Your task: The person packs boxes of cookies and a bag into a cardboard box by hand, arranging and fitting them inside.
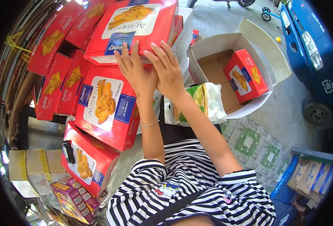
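Note:
A large red biscuit box [143, 21] lies at the top centre, with a picture of cookies on its face. Both hands rest at its near edge, fingers spread: my left hand [136, 67] on the left side and my right hand [166, 70] beside it, the two touching near the thumbs. Neither hand is closed around the box. Below and to the left of my hands is a second red biscuit box [107, 104]. A white and green plastic packet [207, 101] lies right of my right wrist.
More red biscuit boxes [53, 84] are stacked at the left, beside flattened cardboard [5, 76]. An open carton [217, 42] holding one red box [247, 76] stands at the right. Beyond it is a blue vehicle [310, 42]; a blue crate [285, 178] stands lower right.

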Demonstrator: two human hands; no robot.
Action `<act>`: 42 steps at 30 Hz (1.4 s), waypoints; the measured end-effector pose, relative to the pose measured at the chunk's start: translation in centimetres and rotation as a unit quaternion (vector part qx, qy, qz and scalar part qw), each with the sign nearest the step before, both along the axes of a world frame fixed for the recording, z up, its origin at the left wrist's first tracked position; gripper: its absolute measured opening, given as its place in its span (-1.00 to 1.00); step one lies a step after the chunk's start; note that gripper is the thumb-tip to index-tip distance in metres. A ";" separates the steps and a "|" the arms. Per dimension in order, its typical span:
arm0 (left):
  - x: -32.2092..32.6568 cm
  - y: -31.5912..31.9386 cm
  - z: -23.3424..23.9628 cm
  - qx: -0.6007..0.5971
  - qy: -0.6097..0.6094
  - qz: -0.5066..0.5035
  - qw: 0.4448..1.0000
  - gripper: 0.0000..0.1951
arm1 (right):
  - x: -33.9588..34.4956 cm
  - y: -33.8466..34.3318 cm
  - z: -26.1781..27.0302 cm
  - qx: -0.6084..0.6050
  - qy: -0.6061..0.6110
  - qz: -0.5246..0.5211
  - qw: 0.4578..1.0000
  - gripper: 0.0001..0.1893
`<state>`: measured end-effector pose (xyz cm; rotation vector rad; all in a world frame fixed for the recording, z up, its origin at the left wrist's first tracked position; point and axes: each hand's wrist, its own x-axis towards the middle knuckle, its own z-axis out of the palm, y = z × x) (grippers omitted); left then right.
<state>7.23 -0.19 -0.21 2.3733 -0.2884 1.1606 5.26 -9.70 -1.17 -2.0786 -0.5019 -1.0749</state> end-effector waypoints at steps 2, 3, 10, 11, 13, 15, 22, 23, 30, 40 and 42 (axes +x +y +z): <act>0.3 0.3 -0.2 0.006 -0.026 -0.019 0.999 -0.34 | -0.1 0.0 0.0 0.011 0.001 0.005 1.000 -0.51; 0.2 0.2 -0.1 0.006 -0.023 -0.022 0.999 -0.34 | 0.0 0.0 -0.1 0.013 -0.005 0.004 1.000 -0.53; -0.4 0.6 0.1 0.009 -0.013 -0.057 0.998 -0.39 | 0.2 -0.1 -0.5 0.027 -0.020 -0.001 0.999 -0.58; -0.4 0.7 0.0 0.011 -0.016 -0.065 0.998 -0.40 | 0.2 -0.1 -0.5 0.027 -0.018 0.000 0.999 -0.58; -0.4 0.8 0.0 0.010 -0.012 -0.071 0.997 -0.41 | 0.2 -0.1 -0.6 0.031 -0.018 -0.002 0.999 -0.59; -0.5 0.8 0.0 0.007 -0.009 -0.077 0.997 -0.42 | 0.2 0.0 -0.6 0.035 -0.018 0.000 0.999 -0.59; -0.5 0.9 -0.1 -0.004 0.000 -0.073 0.997 -0.44 | 0.5 0.1 -1.1 0.044 -0.035 0.002 0.998 -0.59; -0.5 0.9 -0.2 -0.004 0.000 -0.075 0.997 -0.45 | 0.6 0.2 -1.2 0.043 -0.033 0.004 0.999 -0.59; -0.5 1.1 -0.4 -0.019 0.009 -0.081 0.997 -0.47 | 0.9 0.4 -1.5 0.042 -0.049 -0.011 0.998 -0.58; -0.5 1.0 -0.5 -0.023 0.007 -0.086 0.996 -0.46 | 1.1 0.4 -1.9 0.054 -0.065 -0.009 0.996 -0.57; -0.5 1.1 -0.5 -0.025 0.003 -0.083 0.996 -0.45 | 1.0 0.5 -1.9 0.053 -0.067 -0.012 0.996 -0.57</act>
